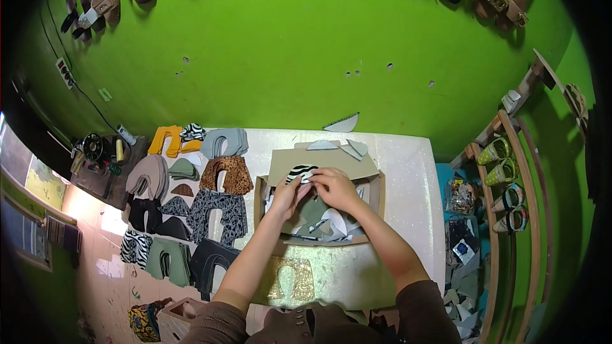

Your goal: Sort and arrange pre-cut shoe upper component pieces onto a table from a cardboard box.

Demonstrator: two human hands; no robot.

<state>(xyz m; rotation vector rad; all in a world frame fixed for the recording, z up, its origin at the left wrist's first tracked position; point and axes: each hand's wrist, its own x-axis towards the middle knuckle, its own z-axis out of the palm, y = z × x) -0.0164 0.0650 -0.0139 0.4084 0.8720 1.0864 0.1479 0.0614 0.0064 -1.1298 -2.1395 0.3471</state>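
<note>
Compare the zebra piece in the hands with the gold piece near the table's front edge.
The zebra piece is black-and-white striped; the gold piece is plain and glittery. The zebra piece is held over the cardboard box by the left hand and right hand; the gold piece lies flat and untouched. The zebra piece shows smaller. Both are flat cut pieces.

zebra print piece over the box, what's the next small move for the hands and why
Probably lift the zebra print piece clear of the cardboard box and toward the sorted stacks on the left. Both the left hand and right hand pinch it over the box, and a zebra stack already lies at the table's left edge.
</note>
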